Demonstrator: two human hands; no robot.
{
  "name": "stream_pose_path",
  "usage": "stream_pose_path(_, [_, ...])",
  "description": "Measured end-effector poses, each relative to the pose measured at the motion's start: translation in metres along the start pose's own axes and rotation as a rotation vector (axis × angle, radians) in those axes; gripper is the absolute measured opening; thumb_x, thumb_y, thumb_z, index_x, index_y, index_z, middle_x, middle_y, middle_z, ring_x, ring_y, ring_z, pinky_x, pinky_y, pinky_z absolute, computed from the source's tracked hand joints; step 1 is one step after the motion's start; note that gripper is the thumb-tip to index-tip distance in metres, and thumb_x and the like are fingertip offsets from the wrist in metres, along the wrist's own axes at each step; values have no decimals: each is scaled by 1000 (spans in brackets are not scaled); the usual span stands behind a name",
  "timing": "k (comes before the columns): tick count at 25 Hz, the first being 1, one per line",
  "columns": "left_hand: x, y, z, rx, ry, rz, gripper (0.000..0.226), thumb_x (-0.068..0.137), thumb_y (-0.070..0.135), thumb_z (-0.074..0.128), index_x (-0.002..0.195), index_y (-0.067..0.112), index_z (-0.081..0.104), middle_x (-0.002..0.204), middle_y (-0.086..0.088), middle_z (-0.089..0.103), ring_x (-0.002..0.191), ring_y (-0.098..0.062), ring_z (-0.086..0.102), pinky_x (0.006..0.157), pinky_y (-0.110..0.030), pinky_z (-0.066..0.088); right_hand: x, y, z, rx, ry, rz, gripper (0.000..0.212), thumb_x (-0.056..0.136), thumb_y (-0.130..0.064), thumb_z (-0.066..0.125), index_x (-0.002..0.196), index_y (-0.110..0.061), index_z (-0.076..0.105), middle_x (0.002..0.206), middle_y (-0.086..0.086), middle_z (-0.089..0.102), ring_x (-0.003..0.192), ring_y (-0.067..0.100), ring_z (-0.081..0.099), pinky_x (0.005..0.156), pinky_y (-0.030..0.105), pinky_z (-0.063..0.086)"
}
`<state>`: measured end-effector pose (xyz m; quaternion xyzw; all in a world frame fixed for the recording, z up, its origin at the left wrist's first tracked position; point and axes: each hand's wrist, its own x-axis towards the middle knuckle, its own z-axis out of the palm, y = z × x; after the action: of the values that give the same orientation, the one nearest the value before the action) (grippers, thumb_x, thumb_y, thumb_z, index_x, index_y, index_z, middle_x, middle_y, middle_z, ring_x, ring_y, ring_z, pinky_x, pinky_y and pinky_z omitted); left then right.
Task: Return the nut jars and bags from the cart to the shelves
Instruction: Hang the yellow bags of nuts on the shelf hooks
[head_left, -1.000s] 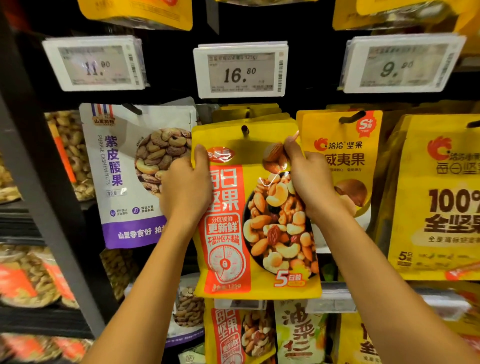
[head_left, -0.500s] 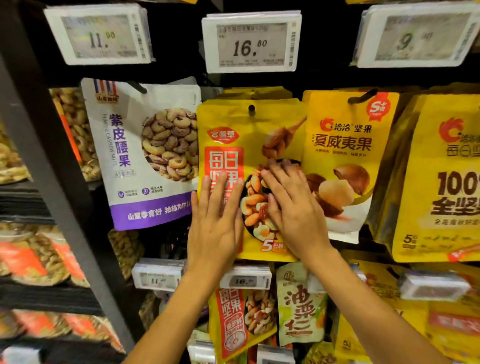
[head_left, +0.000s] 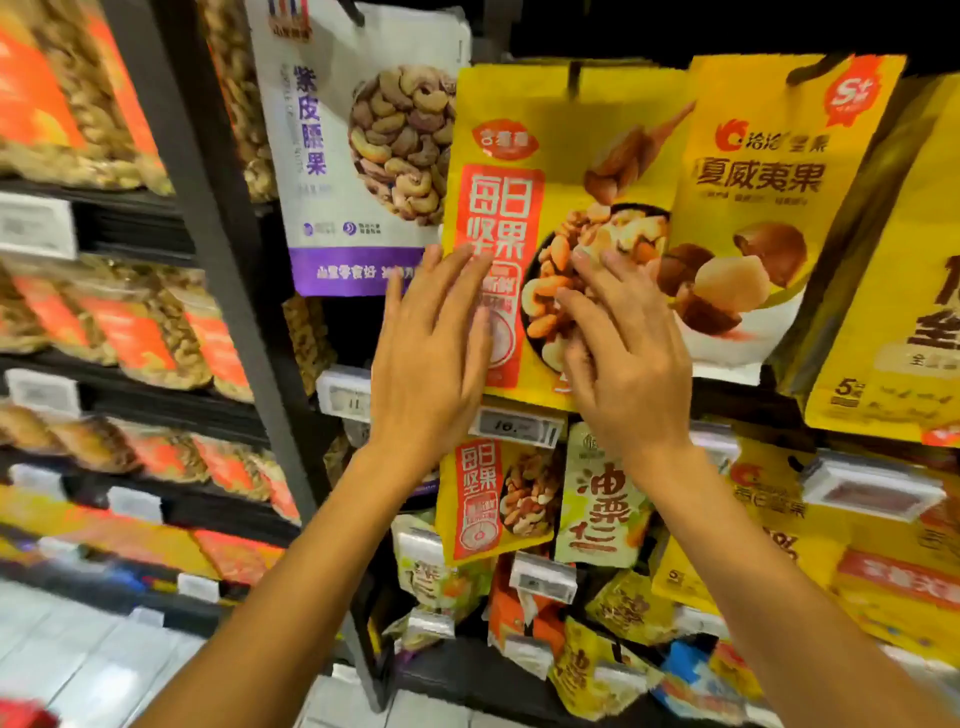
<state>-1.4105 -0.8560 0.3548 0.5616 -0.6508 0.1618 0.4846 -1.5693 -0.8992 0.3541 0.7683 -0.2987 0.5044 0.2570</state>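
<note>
Steadying the yellow mixed-nut bag (head_left: 561, 145) hanging on its peg (head_left: 574, 78), the left hand (head_left: 431, 343) and right hand (head_left: 628, 353) are lying flat, fingers spread, gripping nothing. Next, seemingly: letting go, fetching another item.

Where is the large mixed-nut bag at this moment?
Head view, upper centre: the mixed-nut bag hangs right of the cashew bag, left of the macadamia bag.

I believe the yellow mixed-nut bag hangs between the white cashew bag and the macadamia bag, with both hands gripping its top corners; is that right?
Not quite. In the head view the left hand and right hand are open, fingers straight, over the lower front of the mixed-nut bag, not gripping its top corners. It does hang between the white cashew bag and the macadamia bag.
</note>
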Motion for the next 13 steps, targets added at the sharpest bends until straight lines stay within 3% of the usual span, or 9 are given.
stream_pose_path(2, [-44, -5, -40, -221, 84, -263, 29, 96, 28, 41, 114, 17, 61, 103, 2, 68, 100, -13, 60, 90, -26, 43, -29, -49, -10, 333, -128, 59, 27, 88, -9, 48, 105, 0, 68, 110, 14, 68, 105, 23, 61, 92, 31, 45])
stream_pose_path(5, [-141, -10, -108, -419, 138, -813, 19, 97, 19, 47, 89, 25, 62, 68, 11, 65, 71, -7, 63, 75, -29, 53, -64, -141, -14, 892, -580, 260, 30, 92, -24, 44, 104, -13, 68, 100, 2, 72, 88, 13, 67, 80, 31, 54])
stream_pose_path(8, [-245, -6, -192, -252, 341, -1136, 25, 97, 11, 48, 81, 21, 64, 68, 4, 64, 61, -4, 61, 66, -25, 52, -90, -249, -16, 1292, -933, 291, 21, 90, -30, 45, 97, -26, 64, 86, -10, 70, 81, 10, 69, 74, 42, 56])
stream_pose_path(13, [-366, 2, -326, -71, 654, -1491, 23, 95, 5, 46, 80, 11, 62, 60, 1, 64, 43, 2, 52, 61, -26, 47, -109, -423, -36, 1528, -1263, -11, 21, 87, -35, 45, 89, -29, 65, 78, -14, 68, 75, 8, 67, 73, 40, 54])
